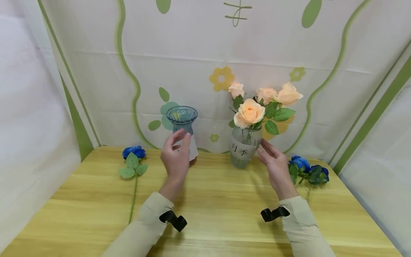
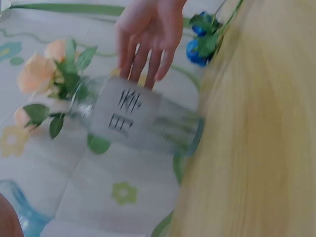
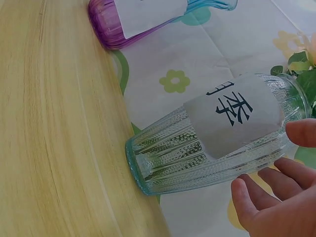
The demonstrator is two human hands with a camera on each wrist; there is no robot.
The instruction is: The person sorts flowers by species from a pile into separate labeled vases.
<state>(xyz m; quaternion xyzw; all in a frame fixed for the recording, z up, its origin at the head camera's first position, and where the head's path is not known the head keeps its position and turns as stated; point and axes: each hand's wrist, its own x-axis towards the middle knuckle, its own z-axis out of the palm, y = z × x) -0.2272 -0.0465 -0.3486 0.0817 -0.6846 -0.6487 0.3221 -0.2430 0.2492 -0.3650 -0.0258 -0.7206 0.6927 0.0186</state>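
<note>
A clear ribbed glass vase (image 1: 240, 162) with a white paper label stands at the table's back, holding several peach roses (image 1: 249, 113). My right hand (image 1: 275, 167) is at its right side, fingers extended and slightly bent, thumb apart; whether the fingertips touch the glass, I cannot tell. To the left stands a second vase (image 1: 182, 117), blue at the flared top and purple at the base (image 3: 106, 27) in the right wrist view, also labelled. In front of it my left hand (image 1: 176, 157) hangs with loosely curved fingers and nothing visible in its grasp, hiding part of the label.
One blue flower (image 1: 135, 152) with a long green stem lies on the wooden table (image 1: 218, 214) at left. More blue flowers (image 1: 301, 164) lie at right, partly behind my right forearm. A white patterned cloth (image 1: 199, 43) hangs behind the table, with white side walls.
</note>
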